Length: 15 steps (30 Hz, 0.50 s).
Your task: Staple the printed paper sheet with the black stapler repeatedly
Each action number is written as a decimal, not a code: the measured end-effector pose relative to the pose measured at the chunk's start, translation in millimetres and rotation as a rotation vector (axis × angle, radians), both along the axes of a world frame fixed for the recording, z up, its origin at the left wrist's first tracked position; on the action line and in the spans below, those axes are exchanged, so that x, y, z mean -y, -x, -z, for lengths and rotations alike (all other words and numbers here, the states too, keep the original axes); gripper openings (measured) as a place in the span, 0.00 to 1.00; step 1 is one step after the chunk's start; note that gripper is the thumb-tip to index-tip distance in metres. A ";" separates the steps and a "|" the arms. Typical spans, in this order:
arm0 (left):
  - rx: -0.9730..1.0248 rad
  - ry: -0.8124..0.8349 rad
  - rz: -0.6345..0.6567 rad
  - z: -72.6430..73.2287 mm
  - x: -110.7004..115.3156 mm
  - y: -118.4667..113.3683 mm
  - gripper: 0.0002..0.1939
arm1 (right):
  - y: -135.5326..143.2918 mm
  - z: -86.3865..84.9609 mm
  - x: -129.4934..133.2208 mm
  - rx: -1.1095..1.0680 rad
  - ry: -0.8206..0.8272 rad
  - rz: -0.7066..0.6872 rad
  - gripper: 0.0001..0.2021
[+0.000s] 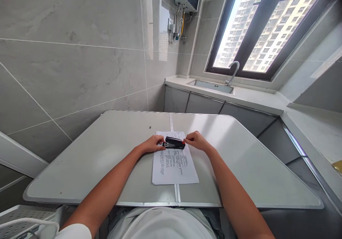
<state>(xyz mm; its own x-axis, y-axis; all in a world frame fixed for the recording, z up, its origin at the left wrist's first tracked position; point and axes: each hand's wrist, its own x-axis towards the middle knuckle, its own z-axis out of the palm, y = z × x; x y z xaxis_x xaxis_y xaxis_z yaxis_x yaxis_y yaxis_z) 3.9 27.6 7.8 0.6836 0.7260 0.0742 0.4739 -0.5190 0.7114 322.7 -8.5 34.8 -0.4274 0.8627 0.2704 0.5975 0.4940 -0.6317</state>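
Observation:
A black stapler [174, 143] lies sideways over the upper part of a printed sheet of paper [175, 176], and its top arm looks raised a little from its base. My left hand [155, 144] grips the stapler's left end between thumb and fingers. At the other end, my right hand [196, 140] has its fingertips pinched together against the stapler's right tip, where a small red spot shows. Whether those fingertips hold anything besides the stapler is too small to tell. The paper lies flat, with lines of dark print on it.
The light grey folding table [85, 167] has a seam down its middle. A tiny dark object [150, 127] lies beyond the paper. Past the table stand a counter with a sink [211, 86] and a faucet [233, 71]. A white perforated rack [29, 214] is at lower left.

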 end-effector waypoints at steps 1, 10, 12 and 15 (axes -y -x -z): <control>0.001 0.003 -0.003 -0.3 0.3 -0.1 0.17 | -0.2 0.2 -0.1 -0.001 0.004 0.001 0.24; 0.008 0.008 0.006 1.2 -0.2 1.1 0.17 | -0.7 -2.0 2.2 -0.033 0.060 0.010 0.24; 0.018 0.020 0.004 1.9 -0.7 1.2 0.18 | -0.5 -3.6 2.5 -0.033 0.105 0.012 0.24; 0.029 0.034 -0.006 2.7 -1.2 1.2 0.19 | -0.3 -7.0 2.9 -0.013 0.153 0.004 0.25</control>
<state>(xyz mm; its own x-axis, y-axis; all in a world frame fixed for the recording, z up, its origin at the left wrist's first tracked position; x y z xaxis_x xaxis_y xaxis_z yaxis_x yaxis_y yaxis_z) 2.7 28.9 5.1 0.6770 0.7326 0.0696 0.4558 -0.4917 0.7420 323.0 -11.4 41.8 -0.4210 0.8961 0.1407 0.5907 0.3886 -0.7072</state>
